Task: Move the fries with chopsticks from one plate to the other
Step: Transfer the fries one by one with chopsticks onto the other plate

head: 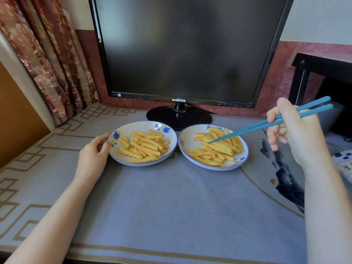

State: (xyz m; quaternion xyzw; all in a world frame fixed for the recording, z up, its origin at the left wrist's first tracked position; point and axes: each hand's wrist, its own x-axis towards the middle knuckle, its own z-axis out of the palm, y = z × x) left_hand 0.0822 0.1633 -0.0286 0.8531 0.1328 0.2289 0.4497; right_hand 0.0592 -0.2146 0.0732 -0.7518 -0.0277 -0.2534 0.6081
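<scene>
Right hand (293, 130): fingers curled round a pair of blue chopsticks (257, 126), held near their upper ends. The high grip gives reach, so the hand stays clear of the food.

Chopstick tips: drawn nearly together, down and to the left of the right hand, resting on the fries (215, 149) in the nearer plate (187, 141). No fry is lifted. Whether one is already pinched I cannot tell.

Left hand (95, 151): thumb and fingers pinch the near rim of the other plate (123, 128), probably to steady it against sliding on the cloth-covered desk (171, 197).

This second plate carries its own heap of fries (144, 145), just right of the left hand's fingers.

The two plates sit rim to rim between the hands, which keeps the carry short.

Judgement: this is the pick-up step. The piles look about equal, so the task seems roughly half done; the steadied plate is likely the receiving one.

Risk: crinkle-cut fries overlap, so a neighbour may drag along or the chosen one may slip from the smooth sticks.
</scene>
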